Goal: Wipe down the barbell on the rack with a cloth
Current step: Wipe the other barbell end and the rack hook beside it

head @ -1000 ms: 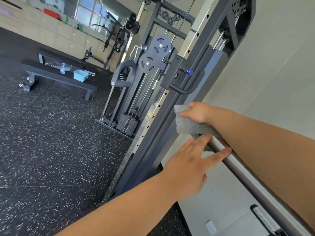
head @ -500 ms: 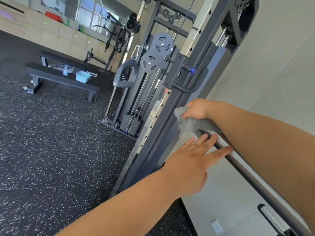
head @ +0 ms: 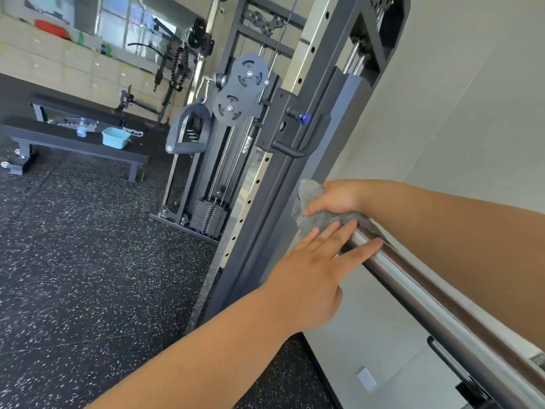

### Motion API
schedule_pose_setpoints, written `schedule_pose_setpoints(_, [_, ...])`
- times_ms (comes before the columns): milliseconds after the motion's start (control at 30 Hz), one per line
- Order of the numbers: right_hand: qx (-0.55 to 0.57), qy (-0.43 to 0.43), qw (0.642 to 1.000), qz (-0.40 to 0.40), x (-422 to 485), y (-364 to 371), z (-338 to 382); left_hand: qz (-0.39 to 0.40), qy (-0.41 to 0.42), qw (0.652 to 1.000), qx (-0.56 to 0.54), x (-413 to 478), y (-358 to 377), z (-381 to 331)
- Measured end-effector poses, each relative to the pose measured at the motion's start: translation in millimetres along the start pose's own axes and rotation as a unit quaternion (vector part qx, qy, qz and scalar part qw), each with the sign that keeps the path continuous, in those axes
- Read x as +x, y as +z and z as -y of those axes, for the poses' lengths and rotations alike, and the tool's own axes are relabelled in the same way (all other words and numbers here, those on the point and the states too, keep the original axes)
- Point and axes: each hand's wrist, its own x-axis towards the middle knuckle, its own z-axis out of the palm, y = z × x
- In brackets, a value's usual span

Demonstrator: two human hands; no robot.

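A shiny steel barbell (head: 418,296) runs from the middle of the view down to the lower right corner. A grey cloth (head: 321,216) is bunched over the bar's far end, close to the dark rack upright (head: 265,219). My right hand (head: 336,199) closes on the cloth from above and presses it onto the bar. My left hand (head: 315,276) is flat, its fingers spread. Its fingertips rest on the bar and on the cloth's lower edge. The bar's end under the cloth is hidden.
A cable machine with pulleys (head: 244,90) and a weight stack (head: 206,216) stands behind the upright. A flat bench (head: 73,143) at the left carries a light blue tub (head: 115,137). Speckled rubber flooring (head: 88,261) covers the left; a pale wall (head: 457,113) closes the right.
The cloth has gone from hanging flat to bunched around the bar under my right hand. My left hand's fingers have slid up onto the cloth's edge.
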Motion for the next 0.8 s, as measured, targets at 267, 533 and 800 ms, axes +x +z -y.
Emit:
schedule_pose_setpoints(267, [0.024, -0.055, 0.994, -0.093, -18.4, -0.4, 14.7, 0.001, -0.011, 1.0, 0.028, -7.9, 7.5, -7.8])
schedule_pose_setpoints(533, [0.12, -0.03, 0.991, 0.054, -64.2, 8.1, -25.7, -0.045, 0.035, 0.998, 0.003, -27.0, 9.9, -30.1])
schedule_pose_setpoints(800, [-0.024, -0.032, 0.996, -0.074, -70.0, 9.0, -6.7, -0.216, -0.035, 0.976, -0.014, -17.5, -6.3, -19.7])
